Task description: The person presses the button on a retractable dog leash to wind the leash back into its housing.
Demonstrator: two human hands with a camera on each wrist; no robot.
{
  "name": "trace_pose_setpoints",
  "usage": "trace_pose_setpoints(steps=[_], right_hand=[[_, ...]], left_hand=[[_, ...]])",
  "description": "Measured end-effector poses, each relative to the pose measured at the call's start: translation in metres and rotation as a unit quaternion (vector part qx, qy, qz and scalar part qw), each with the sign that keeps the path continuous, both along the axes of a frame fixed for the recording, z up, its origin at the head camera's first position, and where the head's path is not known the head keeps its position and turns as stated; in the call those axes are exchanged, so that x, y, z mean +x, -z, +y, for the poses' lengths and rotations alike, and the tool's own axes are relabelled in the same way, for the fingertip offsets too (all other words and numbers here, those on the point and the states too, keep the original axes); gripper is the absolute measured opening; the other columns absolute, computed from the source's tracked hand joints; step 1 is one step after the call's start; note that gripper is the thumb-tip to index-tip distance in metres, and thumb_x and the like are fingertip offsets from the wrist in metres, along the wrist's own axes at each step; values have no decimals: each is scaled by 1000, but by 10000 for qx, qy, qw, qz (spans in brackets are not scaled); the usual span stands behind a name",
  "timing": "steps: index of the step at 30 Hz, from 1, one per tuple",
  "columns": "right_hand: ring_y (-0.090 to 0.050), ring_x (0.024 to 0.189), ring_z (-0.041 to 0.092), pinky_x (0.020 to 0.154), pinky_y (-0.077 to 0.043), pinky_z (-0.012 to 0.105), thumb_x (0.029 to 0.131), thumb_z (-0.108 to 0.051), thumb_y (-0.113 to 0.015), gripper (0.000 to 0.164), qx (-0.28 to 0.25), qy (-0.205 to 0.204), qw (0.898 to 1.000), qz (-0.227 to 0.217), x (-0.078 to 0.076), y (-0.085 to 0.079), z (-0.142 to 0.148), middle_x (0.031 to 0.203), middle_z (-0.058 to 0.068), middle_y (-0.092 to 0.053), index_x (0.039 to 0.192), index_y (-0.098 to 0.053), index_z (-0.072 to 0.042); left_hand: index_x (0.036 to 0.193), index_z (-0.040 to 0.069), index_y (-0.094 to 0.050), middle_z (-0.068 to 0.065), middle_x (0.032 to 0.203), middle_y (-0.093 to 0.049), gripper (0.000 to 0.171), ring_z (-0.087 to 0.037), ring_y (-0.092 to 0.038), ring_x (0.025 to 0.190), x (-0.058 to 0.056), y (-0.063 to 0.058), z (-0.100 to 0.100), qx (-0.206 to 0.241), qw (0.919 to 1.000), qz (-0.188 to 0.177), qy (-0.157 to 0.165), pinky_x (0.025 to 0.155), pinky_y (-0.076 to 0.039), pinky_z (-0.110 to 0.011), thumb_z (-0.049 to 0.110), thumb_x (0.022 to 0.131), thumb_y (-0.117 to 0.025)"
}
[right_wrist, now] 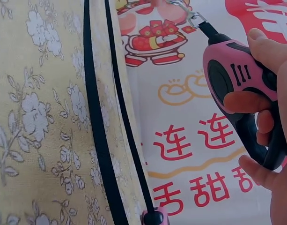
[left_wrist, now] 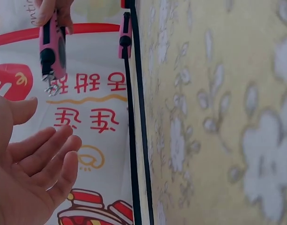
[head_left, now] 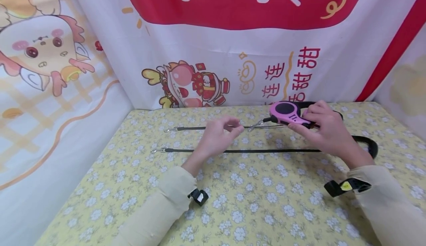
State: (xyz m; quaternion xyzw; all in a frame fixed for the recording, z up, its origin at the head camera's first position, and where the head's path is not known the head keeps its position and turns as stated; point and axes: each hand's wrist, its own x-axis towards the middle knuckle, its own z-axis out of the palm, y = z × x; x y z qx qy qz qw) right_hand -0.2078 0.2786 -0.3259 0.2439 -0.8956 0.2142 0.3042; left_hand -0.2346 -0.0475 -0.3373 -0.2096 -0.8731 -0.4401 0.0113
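My right hand (head_left: 327,131) grips the handle of a pink and black retractable dog leash (head_left: 286,113), raised above the table. Its silver clip (left_wrist: 50,84) hangs from the short black end at the nose. Near that clip is my left hand (head_left: 221,135); the left wrist view shows its fingers loosely bent and thumb apart, with a gap to the clip. On the tabletop two more leashes lie with their black straps (head_left: 266,151) drawn out to the left. A pink leash body (left_wrist: 126,40) ends one strap; a black handle loop (head_left: 369,146) shows beside my right wrist.
A yellow flowered cloth (head_left: 239,201) covers the table. Printed white and red curtains (head_left: 216,42) stand behind it and at the sides. Metal clips (head_left: 159,150) end both straps at the left. Black bands (head_left: 199,196) circle both sleeves.
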Motion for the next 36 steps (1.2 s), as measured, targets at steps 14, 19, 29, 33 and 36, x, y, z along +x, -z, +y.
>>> trace_pose_setpoints(steps=[14,19,29,33,36], right_hand=[[-37,90,4,69,-31,23,74,-22,-95,22,661,58,9975,-257,42,8,38,82,-4,-60,81,-78,-11],[-27,85,0,65,-24,22,74,-26,-97,25,846,165,9951,-487,63,17,54,78,-9,-45,76,-74,-17],[-33,85,-5,63,-27,16,70,-28,-99,23,989,346,9897,-974,103,31,74,82,-14,-50,75,-76,-25],[-31,84,-4,63,-22,19,71,-29,-98,42,949,370,9872,-1225,114,40,81,84,-16,-41,69,-57,-38],[-33,86,-6,65,-25,17,71,-30,-99,43,1090,273,9839,-1389,119,48,85,86,-21,-44,70,-57,-41]], left_hand=[[164,21,-38,2,167,-47,68,-21,-54,146,27,2,25,-1460,9820,-198,1179,119,-47,-44,49,107,-60],[167,18,-30,0,172,-38,77,-22,-45,155,35,5,33,-1882,9660,1,1770,127,-37,-42,53,106,-60],[171,21,-19,1,176,-29,82,-14,-29,162,48,8,49,-2576,9205,175,2933,132,-24,-33,61,106,-51],[171,23,-20,4,177,-26,79,-10,-25,163,50,7,54,-2643,9072,237,3264,133,-22,-31,59,108,-50],[170,24,-20,5,177,-24,77,-11,-23,164,52,5,55,-2708,9022,214,3350,134,-19,-33,58,108,-49]])
